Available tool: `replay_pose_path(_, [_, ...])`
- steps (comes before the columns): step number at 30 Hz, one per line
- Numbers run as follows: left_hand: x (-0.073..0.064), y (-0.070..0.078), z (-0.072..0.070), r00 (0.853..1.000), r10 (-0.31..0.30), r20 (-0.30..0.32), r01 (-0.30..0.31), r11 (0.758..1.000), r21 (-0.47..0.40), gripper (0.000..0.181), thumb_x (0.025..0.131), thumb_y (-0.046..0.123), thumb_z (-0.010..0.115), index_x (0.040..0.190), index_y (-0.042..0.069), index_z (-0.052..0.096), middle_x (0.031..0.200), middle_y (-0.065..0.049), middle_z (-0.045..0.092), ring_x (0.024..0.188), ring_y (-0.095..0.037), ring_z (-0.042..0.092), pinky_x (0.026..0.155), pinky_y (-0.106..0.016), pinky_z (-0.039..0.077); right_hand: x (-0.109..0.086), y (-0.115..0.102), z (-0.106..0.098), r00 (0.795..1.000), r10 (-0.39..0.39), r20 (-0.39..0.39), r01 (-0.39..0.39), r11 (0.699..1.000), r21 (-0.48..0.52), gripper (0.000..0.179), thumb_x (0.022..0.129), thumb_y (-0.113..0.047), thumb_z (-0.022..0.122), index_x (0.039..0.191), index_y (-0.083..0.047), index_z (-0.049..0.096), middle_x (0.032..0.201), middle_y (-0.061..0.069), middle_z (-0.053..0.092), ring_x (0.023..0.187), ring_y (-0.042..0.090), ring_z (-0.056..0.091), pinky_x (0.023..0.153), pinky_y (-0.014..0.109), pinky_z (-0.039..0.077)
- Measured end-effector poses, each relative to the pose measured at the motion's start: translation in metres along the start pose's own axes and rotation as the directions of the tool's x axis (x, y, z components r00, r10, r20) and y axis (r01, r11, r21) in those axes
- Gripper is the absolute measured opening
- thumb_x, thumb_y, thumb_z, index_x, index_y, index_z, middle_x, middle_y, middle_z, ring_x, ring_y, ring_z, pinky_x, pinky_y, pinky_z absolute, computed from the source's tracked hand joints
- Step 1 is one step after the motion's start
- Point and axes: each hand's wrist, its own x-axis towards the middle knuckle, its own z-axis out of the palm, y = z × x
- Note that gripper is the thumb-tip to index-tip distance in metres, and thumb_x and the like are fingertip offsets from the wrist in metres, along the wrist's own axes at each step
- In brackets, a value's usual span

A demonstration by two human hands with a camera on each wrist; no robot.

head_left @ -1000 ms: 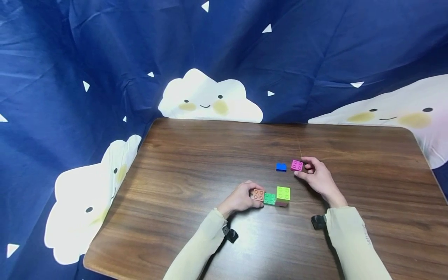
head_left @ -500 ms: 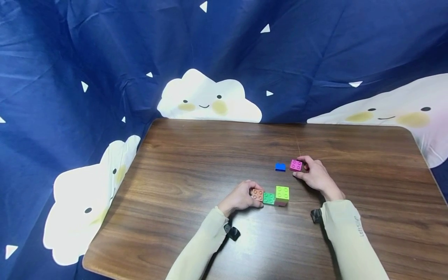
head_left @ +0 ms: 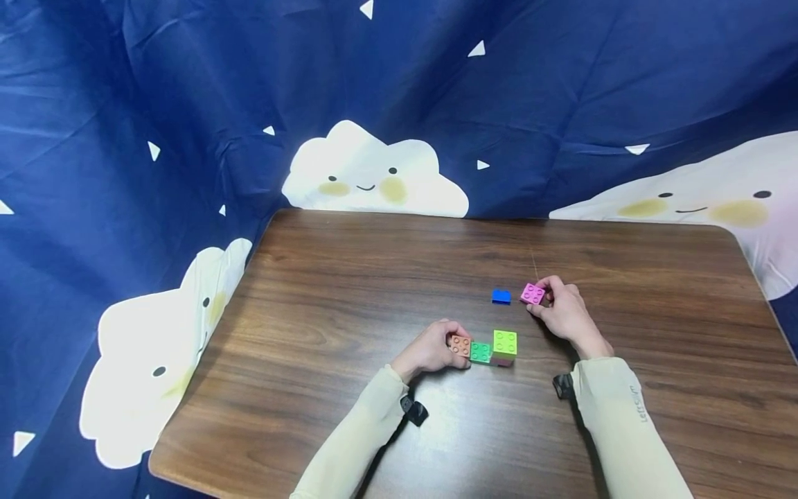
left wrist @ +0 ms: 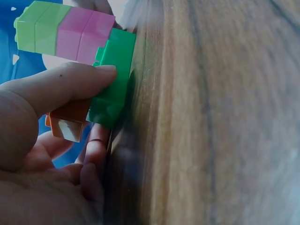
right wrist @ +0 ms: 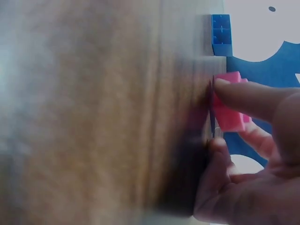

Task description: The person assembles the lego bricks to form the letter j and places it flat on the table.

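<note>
My left hand (head_left: 430, 348) grips an orange brick (head_left: 460, 346) and the green brick (left wrist: 123, 56) under it. In the left wrist view the thumb presses the green brick's side. At the other end of the green brick rises a stack of pink bricks (left wrist: 84, 33) topped by lime green bricks (left wrist: 41, 26). My right hand (head_left: 567, 312) pinches a separate pink brick (head_left: 533, 294) between thumb and fingers, studs up in the head view. Left of it, a blue brick (head_left: 501, 296) lies on its side, its hollow underside visible in the right wrist view.
A brown wood-grain table (head_left: 349, 277) carries all the bricks. Behind it and along its left side hangs a dark blue cloth (head_left: 399, 83) with white clouds and triangles. A black wrist camera (head_left: 414, 410) sits on the left sleeve, another camera (head_left: 563, 386) on the right.
The pink brick in my right hand has turned slightly and shifted a little away from the blue brick. My left hand and its bricks look unchanged; the whole head view sways slightly.
</note>
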Motion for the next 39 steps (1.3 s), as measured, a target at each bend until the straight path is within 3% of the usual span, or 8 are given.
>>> replay_pose_path(7, [0.002, -0.001, 0.001, 1.000, -0.027, -0.011, 0.027, 0.999, -0.026, 0.041, 0.060, 0.001, 0.086, 0.096, 0.011, 0.070, 0.093, 0.003, 0.058, 0.080, -0.007, 0.050, 0.075, -0.020, 0.039, -0.005, 0.003, 0.003, 0.990, 0.034, -0.134, -0.023, 0.997, 0.080, 0.040, 0.084, -0.012, 0.070, 0.114, 0.005, 0.050, 0.089, 0.022, 0.055, 0.097, 0.036, 0.044, 0.079, 0.038, 0.032])
replay_pose_path(11, [0.002, -0.002, 0.003, 0.999, -0.022, -0.025, 0.022, 1.000, -0.018, 0.041, 0.060, 0.001, 0.086, 0.095, 0.011, 0.070, 0.092, 0.003, 0.057, 0.080, -0.006, 0.049, 0.075, -0.021, 0.039, -0.009, 0.004, -0.001, 0.991, 0.092, -0.102, -0.075, 0.985, 0.159, 0.046, 0.088, -0.019, 0.068, 0.119, 0.010, 0.049, 0.103, 0.024, 0.050, 0.091, 0.027, 0.049, 0.076, 0.029, 0.034])
replay_pose_path(15, [0.002, -0.001, 0.002, 0.999, -0.024, -0.031, 0.024, 1.000, -0.001, 0.040, 0.060, 0.003, 0.086, 0.096, 0.012, 0.070, 0.091, 0.004, 0.056, 0.080, -0.007, 0.049, 0.074, -0.020, 0.039, -0.017, 0.003, -0.007, 0.992, 0.121, -0.028, -0.107, 0.948, 0.299, 0.053, 0.091, -0.026, 0.065, 0.126, 0.009, 0.044, 0.107, 0.018, 0.053, 0.083, 0.007, 0.051, 0.070, 0.019, 0.039])
replay_pose_path(20, [0.003, 0.001, -0.001, 0.998, 0.033, -0.047, -0.027, 0.991, 0.132, 0.038, 0.062, 0.010, 0.087, 0.097, 0.014, 0.071, 0.089, 0.004, 0.058, 0.079, -0.005, 0.050, 0.074, -0.019, 0.039, -0.030, -0.001, -0.012, 0.997, 0.079, -0.027, -0.061, 0.910, 0.409, 0.053, 0.091, -0.021, 0.067, 0.129, 0.006, 0.042, 0.105, 0.009, 0.057, 0.078, -0.007, 0.053, 0.064, 0.015, 0.045])
replay_pose_path(23, [0.005, 0.004, -0.003, 0.997, 0.061, -0.056, -0.048, 0.978, 0.202, 0.036, 0.063, 0.013, 0.088, 0.095, 0.015, 0.071, 0.088, 0.004, 0.058, 0.078, -0.005, 0.050, 0.073, -0.018, 0.039, -0.038, -0.004, -0.017, 0.996, 0.063, -0.056, -0.036, 0.918, 0.395, 0.049, 0.090, -0.018, 0.068, 0.128, 0.003, 0.045, 0.102, 0.002, 0.058, 0.079, -0.008, 0.054, 0.064, 0.015, 0.045])
replay_pose_path(28, [0.008, 0.005, -0.004, 0.996, 0.062, -0.060, -0.047, 0.972, 0.232, 0.035, 0.064, 0.015, 0.088, 0.094, 0.016, 0.071, 0.090, 0.004, 0.060, 0.079, -0.006, 0.050, 0.074, -0.019, 0.040, -0.046, -0.014, -0.025, 0.996, 0.069, -0.057, -0.042, 0.924, 0.380, 0.048, 0.088, -0.018, 0.071, 0.124, 0.001, 0.045, 0.095, -0.006, 0.065, 0.082, -0.009, 0.056, 0.069, 0.012, 0.044])
replay_pose_path(35, [0.008, 0.004, -0.004, 0.996, 0.070, -0.054, -0.056, 0.971, 0.232, 0.036, 0.064, 0.015, 0.088, 0.096, 0.015, 0.070, 0.091, 0.003, 0.060, 0.080, -0.006, 0.051, 0.075, -0.019, 0.040, -0.060, -0.029, -0.030, 0.995, -0.055, -0.087, 0.080, 0.948, 0.307, 0.045, 0.085, -0.017, 0.074, 0.120, -0.001, 0.051, 0.107, 0.017, 0.066, 0.085, -0.013, 0.055, 0.074, 0.007, 0.045])
replay_pose_path(39, [0.008, 0.004, -0.005, 0.997, 0.071, -0.042, -0.059, 0.970, 0.236, 0.038, 0.066, 0.014, 0.087, 0.100, 0.014, 0.070, 0.095, 0.002, 0.061, 0.083, -0.007, 0.052, 0.076, -0.019, 0.041, -0.067, -0.037, -0.029, 0.983, -0.159, -0.095, 0.178, 0.953, 0.245, 0.043, 0.083, -0.017, 0.076, 0.119, -0.005, 0.054, 0.104, 0.013, 0.065, 0.086, -0.010, 0.055, 0.078, 0.006, 0.043])
